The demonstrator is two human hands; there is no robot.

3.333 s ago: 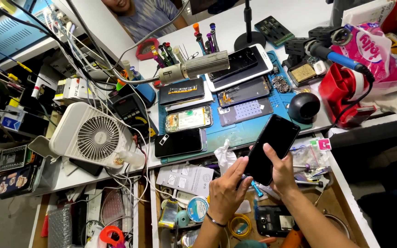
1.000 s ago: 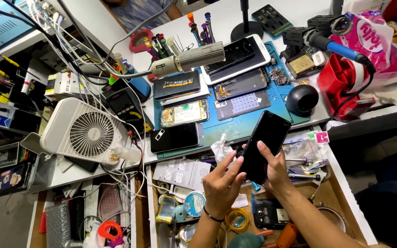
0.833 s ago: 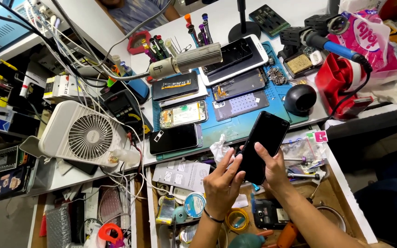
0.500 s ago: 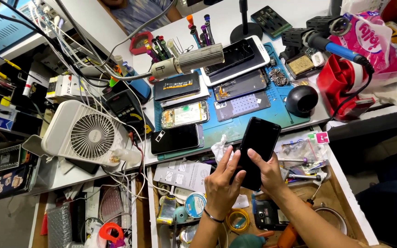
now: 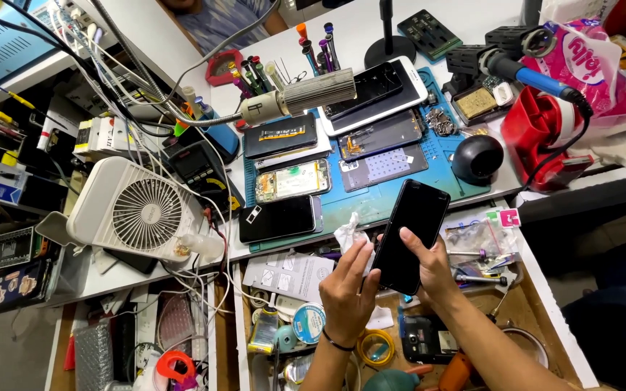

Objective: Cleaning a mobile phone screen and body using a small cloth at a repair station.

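Fingers of right hand (image 5: 429, 271) grip black phone (image 5: 411, 235), left hand (image 5: 348, 289) pinching white wipe (image 5: 348, 235) at its edge; wiping step, next needs steady screen pass.

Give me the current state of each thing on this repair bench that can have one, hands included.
Black glossy smartphone: screen dark, held tilted over the open drawer.
Right hand: gripping the phone's lower edge.
Left hand: holding a crumpled white wipe beside the phone.
White square desk fan: blades look still.
Wooden drawer: pulled open.
Dismantled phone frame: back off, insides exposed.
Black phone on blue mat: screen dark, lying flat.
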